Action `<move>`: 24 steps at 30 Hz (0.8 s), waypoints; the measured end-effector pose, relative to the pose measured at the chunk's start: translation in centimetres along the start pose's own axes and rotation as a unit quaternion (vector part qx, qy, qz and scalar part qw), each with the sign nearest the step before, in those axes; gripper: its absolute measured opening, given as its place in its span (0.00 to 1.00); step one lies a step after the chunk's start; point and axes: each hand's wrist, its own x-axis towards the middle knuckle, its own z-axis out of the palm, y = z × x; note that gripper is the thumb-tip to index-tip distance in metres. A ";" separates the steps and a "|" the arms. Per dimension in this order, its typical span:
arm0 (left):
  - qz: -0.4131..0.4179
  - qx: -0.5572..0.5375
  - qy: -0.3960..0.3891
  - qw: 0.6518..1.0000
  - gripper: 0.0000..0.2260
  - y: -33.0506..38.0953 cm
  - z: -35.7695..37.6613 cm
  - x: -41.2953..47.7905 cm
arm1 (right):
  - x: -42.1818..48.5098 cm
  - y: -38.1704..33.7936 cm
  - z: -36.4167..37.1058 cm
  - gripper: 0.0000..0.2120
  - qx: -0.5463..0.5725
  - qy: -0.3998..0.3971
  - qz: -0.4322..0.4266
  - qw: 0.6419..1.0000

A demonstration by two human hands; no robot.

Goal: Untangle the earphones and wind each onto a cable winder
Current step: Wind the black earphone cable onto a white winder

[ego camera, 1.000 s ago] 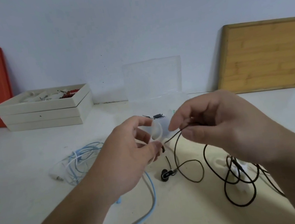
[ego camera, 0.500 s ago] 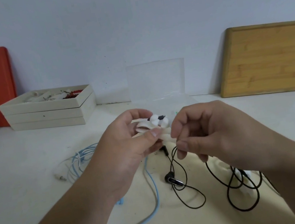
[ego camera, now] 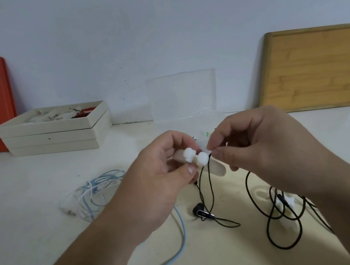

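- Left hand [ego camera: 164, 178]: gripping white cable winder [ego camera: 195, 158] above the table [ego camera: 37, 230].
- Right hand [ego camera: 261, 142]: pinching black earphone cord [ego camera: 209, 186] just beside the winder.
- Winding: judged barely begun; most black cord lying loose in loops on the table, earbud [ego camera: 199, 211] included.
- Blue earphones [ego camera: 92, 189]: bundled at left, not yet wound.

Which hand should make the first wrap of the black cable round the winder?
Right. The right hand already pinches the black cable beside the white winder, which the left hand grips.
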 end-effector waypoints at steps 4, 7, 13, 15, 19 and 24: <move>-0.022 -0.038 -0.035 0.998 0.14 0.0 0.1 -0.2 | 0.1 0.2 0.3 0.08 -0.005 0.008 0.001 1.000; -0.023 0.017 -0.005 1.000 0.13 0.2 0.2 -0.4 | 0.1 0.3 0.4 0.06 0.022 0.008 -0.002 1.000; 0.005 0.115 0.035 0.993 0.06 0.4 0.6 -0.5 | 0.3 0.5 0.3 0.07 0.102 0.097 -0.021 0.990; 0.007 0.126 0.034 0.991 0.06 0.6 0.4 -0.5 | 0.6 0.7 -0.3 0.08 0.106 0.175 -0.026 0.979; 0.008 0.143 0.043 0.989 0.03 1.1 0.0 -0.5 | 1.0 1.4 -2.3 0.08 0.106 0.272 -0.029 0.956; 0.027 0.119 0.049 0.991 0.09 1.5 -0.6 -0.4 | 1.1 2.0 -3.7 0.08 0.096 0.320 0.005 0.943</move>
